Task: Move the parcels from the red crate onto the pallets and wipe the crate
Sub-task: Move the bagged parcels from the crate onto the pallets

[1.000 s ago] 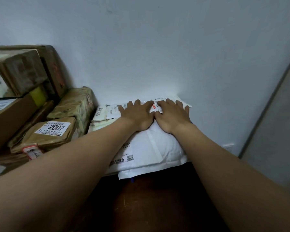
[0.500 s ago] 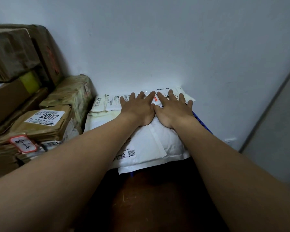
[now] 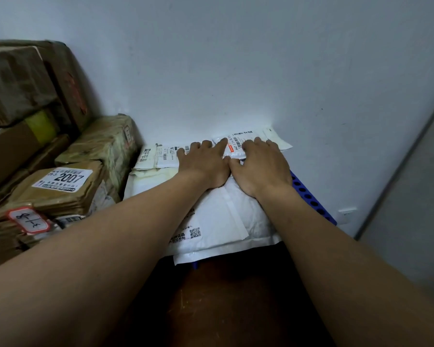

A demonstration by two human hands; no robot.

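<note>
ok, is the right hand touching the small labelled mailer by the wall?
Touching. Head view: the right hand lays its fingers on the small labelled mailer; no gap shows.

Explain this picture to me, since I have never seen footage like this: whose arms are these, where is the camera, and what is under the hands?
There is no machine here. These are a person's two bare arms, filmed by one wide-angle camera worn on the head, looking forward and down. The left hand and right hand lie side by side, fingers fairly flat, pressing down on a pile of white mailer bags that lies against the wall. Nothing is gripped. The right hand's fingers rest on a small white packet with an orange label, at the back of the pile. The pile sits on a blue pallet with round holes, whose edge shows on the right. To the left stand taped brown parcels, one of them labelled 2007.
</note>
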